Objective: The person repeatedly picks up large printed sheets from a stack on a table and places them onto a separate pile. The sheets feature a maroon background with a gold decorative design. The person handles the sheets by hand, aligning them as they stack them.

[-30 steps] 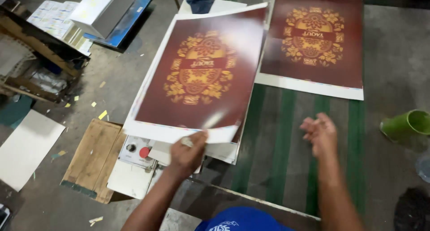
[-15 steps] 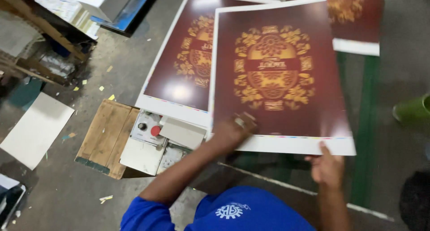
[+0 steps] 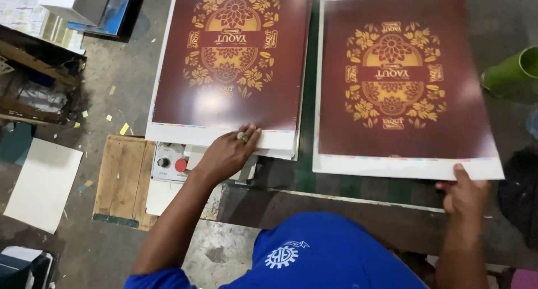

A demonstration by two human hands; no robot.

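Head view, looking down. Left hand laid on the near white margin of the stack of printed sheets, fingers spread flat over the stack's bottom edge, thumb side underneath not visible; pressing rather than pinching, so grip open. Right hand pinching the near right corner of a single printed sheet, thumb on top of the white margin, fingers hidden below: grip closed on that sheet.

Both maroon with gold floral ornament, long axes running away from the body, ornament upside down to the wearer. Single sheet lying flat on the green-striped table, just beside the stack, a narrow gap between their long edges. Green cup near the sheet's right edge. Left of the stack, bare floor with paper scraps; wooden board and a control box with a red button under the stack's near edge.
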